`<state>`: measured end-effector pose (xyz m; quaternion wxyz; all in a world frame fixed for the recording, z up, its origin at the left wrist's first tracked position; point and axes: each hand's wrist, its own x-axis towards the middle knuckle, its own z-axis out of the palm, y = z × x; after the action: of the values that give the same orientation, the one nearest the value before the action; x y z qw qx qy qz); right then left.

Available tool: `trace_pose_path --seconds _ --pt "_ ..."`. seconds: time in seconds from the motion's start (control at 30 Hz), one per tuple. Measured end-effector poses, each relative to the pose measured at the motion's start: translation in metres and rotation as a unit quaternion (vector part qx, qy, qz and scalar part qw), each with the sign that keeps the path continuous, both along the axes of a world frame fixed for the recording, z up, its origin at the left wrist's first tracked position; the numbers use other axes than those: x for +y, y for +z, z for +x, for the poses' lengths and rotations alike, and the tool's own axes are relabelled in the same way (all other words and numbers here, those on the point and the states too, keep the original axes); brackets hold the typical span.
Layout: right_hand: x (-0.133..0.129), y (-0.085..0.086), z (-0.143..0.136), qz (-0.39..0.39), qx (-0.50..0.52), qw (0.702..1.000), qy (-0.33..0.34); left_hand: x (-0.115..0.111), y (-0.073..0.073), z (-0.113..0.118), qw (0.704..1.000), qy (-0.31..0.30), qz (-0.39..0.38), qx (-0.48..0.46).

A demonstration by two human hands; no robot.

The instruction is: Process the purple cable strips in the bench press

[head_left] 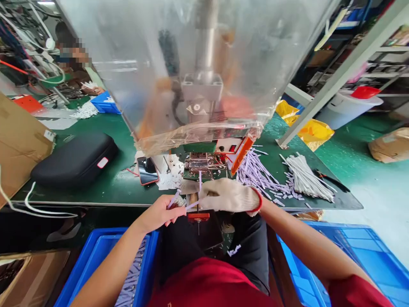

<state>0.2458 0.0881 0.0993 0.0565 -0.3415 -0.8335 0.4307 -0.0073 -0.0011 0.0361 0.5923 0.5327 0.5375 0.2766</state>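
Observation:
My bare left hand [168, 211] is closed on a lilac plastic strip [174, 198] that sticks up from its fingers. A second lilac strip [193, 204] spans from its fingertips to my right hand [228, 195], which wears a white knit glove with a red cuff. The gloved fingers are pinched together at that strip's far end. Just beyond them, another lilac strip [200, 181] points out of the metal jig [198, 164] of a bench press. A red-orange block [198, 216] sits on a rod below my hands.
A cloudy plastic shield [204, 64] covers the press. Lilac strips [258, 175] and a white bundle [308, 177] lie right, near pliers [332, 181]. A phone [147, 171] and black case [75, 160] are left. Blue crates [105, 238] flank my legs. Someone sits far left.

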Motion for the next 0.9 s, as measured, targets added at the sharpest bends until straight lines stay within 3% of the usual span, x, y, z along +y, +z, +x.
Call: trace_pose_path --seconds 0.07,0.17,0.27,0.33,0.4,0.47,0.5,0.6,0.7,0.8,0.9 --pt "-0.016 0.008 0.004 0.009 -0.014 0.999 0.034 0.003 0.009 0.009 0.999 -0.05 -0.001 0.021" --pt "-0.048 0.011 0.014 -0.048 0.019 0.998 0.04 -0.008 0.015 0.019 0.993 -0.119 -0.019 0.01" --pt "-0.072 0.011 0.041 -0.092 0.069 0.993 0.039 -0.027 0.01 0.002 0.985 -0.162 -0.055 -0.019" --pt "-0.07 0.008 0.072 -0.11 0.079 0.991 -0.019 -0.036 0.002 -0.025 0.991 -0.092 -0.077 -0.05" --pt "-0.049 -0.003 0.105 -0.093 0.053 0.984 -0.139 -0.04 -0.009 -0.053 0.987 0.084 -0.085 -0.11" --pt "-0.014 -0.021 0.129 0.016 -0.025 0.971 -0.238 -0.036 -0.018 -0.066 0.955 0.218 -0.085 -0.179" --pt "0.006 -0.033 0.135 0.095 -0.075 0.952 -0.28 -0.032 -0.022 -0.065 0.939 0.252 -0.084 -0.22" --pt "0.057 -0.066 0.128 0.232 -0.2 0.912 -0.273 -0.012 -0.033 -0.033 0.905 0.257 -0.073 -0.331" --pt "0.091 -0.082 0.1 0.256 -0.296 0.888 -0.241 0.015 -0.043 0.018 0.914 0.271 -0.031 -0.299" --pt "0.108 -0.078 0.084 0.256 -0.314 0.886 -0.226 0.04 -0.053 0.056 0.934 0.291 -0.019 -0.208" --pt "0.111 -0.066 0.092 0.227 -0.265 0.901 -0.257 0.057 -0.058 0.074 0.943 0.274 -0.027 -0.187"
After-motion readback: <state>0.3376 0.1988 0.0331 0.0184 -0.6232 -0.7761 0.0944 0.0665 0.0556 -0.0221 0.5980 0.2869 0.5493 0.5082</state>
